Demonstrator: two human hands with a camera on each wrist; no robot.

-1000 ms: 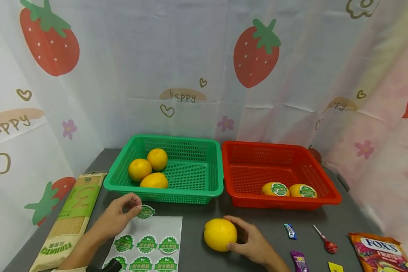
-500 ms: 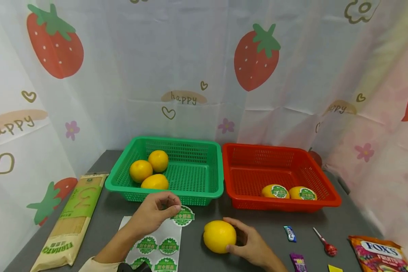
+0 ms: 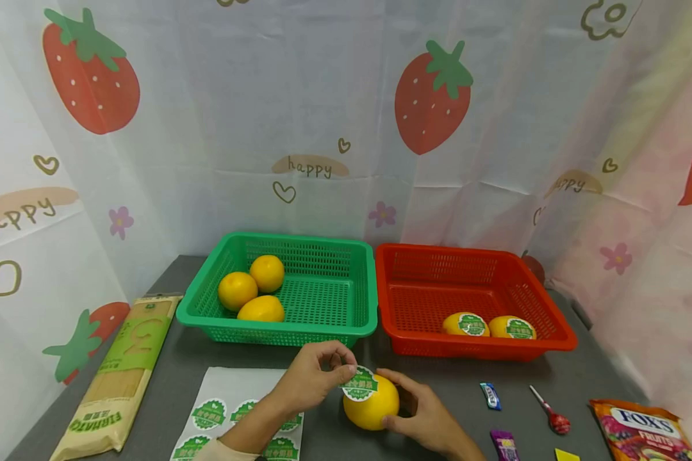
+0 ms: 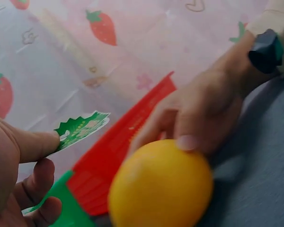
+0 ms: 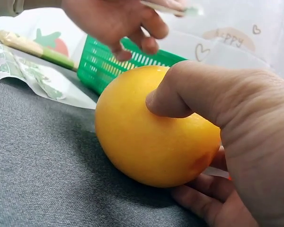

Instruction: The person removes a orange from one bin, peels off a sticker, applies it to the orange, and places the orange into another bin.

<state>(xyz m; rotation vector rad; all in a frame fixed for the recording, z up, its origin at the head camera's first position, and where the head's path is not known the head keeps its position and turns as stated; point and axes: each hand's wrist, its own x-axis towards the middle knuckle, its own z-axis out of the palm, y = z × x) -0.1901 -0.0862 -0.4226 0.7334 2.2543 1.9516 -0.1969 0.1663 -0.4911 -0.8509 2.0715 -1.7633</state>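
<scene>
My right hand point(image 3: 423, 416) grips a yellow-orange fruit point(image 3: 375, 404) that sits on the grey table in front of the baskets; the thumb and fingers curl round it point(image 5: 156, 127). My left hand point(image 3: 317, 378) pinches a round green-and-white sticker point(image 3: 360, 383) between thumb and finger and holds it just above the fruit's top left; whether it touches the peel I cannot tell. In the left wrist view the sticker point(image 4: 80, 128) hangs a little apart from the fruit point(image 4: 161, 187). A white sheet with several more stickers point(image 3: 230, 416) lies under my left forearm.
A green basket point(image 3: 334, 330) holds three bare fruits; beside it a red basket point(image 3: 484, 349) holds two stickered ones. A long noodle pack point(image 3: 115, 378) lies at the left. Wrapped sweets point(image 3: 490, 395), a lollipop point(image 3: 550, 413) and a candy bag point(image 3: 640, 429) lie at the right.
My left hand carried the sticker rightward from the sticker sheet to just over the fruit. My right hand and the fruit stayed in place.
</scene>
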